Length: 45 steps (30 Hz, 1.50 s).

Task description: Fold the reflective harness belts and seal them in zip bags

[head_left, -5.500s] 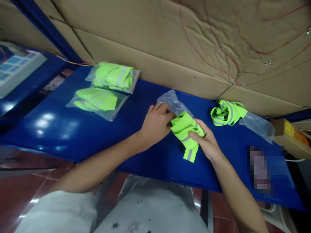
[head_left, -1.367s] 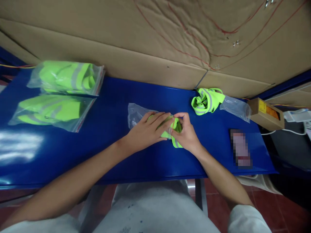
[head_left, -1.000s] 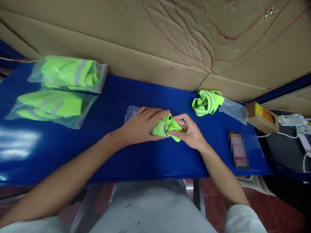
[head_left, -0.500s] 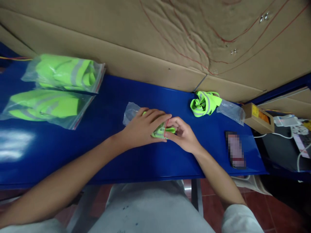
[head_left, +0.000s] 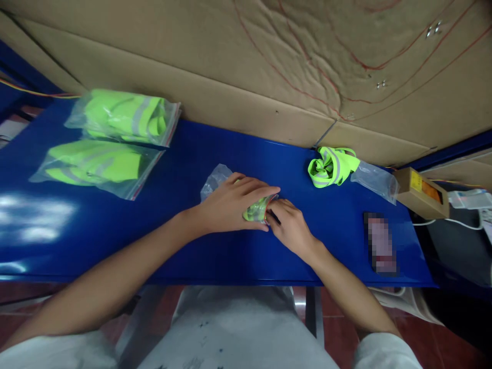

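In the middle of the blue table, my left hand (head_left: 234,205) is wrapped over a clear zip bag (head_left: 215,179) with a rolled yellow-green reflective strap (head_left: 255,209) inside. The bag's empty end sticks out left of that hand, and its red-edged mouth faces right. My right hand (head_left: 289,223) is at that mouth with curled fingers, the tips partly inside; whether they pinch the strap or the bag is hidden. Behind it to the right lies a loose bundle of the same reflective strap (head_left: 331,166), beside an empty clear bag (head_left: 374,180).
Two filled zip bags, a rear one (head_left: 119,117) and a front one (head_left: 96,164), lie on the left of the table (head_left: 184,259). On the right are a blurred-out phone (head_left: 381,243) and a small cardboard box (head_left: 423,192). A cardboard-covered wall (head_left: 238,110) rises behind.
My right hand has turned over, knuckles up, with its fingers now in the bag's mouth. The strap end that stuck out there no longer shows. The whole view has shifted slightly.
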Motion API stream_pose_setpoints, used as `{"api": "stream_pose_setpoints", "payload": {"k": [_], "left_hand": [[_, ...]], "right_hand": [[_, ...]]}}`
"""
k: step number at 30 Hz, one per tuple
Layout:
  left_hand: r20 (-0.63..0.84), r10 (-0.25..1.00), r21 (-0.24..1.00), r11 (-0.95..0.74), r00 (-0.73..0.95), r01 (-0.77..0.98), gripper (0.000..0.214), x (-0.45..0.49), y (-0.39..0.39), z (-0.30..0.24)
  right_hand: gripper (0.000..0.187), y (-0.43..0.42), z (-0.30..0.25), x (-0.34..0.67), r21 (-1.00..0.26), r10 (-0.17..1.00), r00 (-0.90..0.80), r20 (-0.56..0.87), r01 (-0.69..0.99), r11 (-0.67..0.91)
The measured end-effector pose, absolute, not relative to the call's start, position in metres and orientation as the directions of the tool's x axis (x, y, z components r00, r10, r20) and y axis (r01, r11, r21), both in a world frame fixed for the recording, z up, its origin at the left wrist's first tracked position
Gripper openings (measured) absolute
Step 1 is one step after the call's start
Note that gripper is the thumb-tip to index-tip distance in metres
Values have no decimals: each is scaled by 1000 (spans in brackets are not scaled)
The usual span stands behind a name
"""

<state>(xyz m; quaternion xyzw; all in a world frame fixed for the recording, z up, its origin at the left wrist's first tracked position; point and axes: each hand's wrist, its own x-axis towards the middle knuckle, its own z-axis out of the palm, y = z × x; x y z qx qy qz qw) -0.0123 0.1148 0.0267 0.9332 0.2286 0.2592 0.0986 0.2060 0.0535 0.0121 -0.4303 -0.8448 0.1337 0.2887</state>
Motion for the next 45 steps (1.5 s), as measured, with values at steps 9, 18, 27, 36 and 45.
{"api": "stream_pose_setpoints", "payload": {"k": [9,18,27,36,45], "left_hand": [[463,471,269,-882,751,387,61,-14,119,21],[392,589,833,-553,707,-2,39,-18,106,59],[97,739,993,-23,667,-119,69,-15,102,53],[363,812,883,-456,458,108,55,-2,89,48],[213,897,977,-201,387,-70,39,-10,108,51]], "right_hand": [[4,51,26,205,-628,765,-640,70,567,533],[41,37,55,214,-448,744,-270,611,658,606],[42,49,49,226,-886,912,-239,334,251,390],[45,50,47,220,-900,957,-135,258,327,289],[24,60,56,243,-965,976,-120,179,171,198]]}}
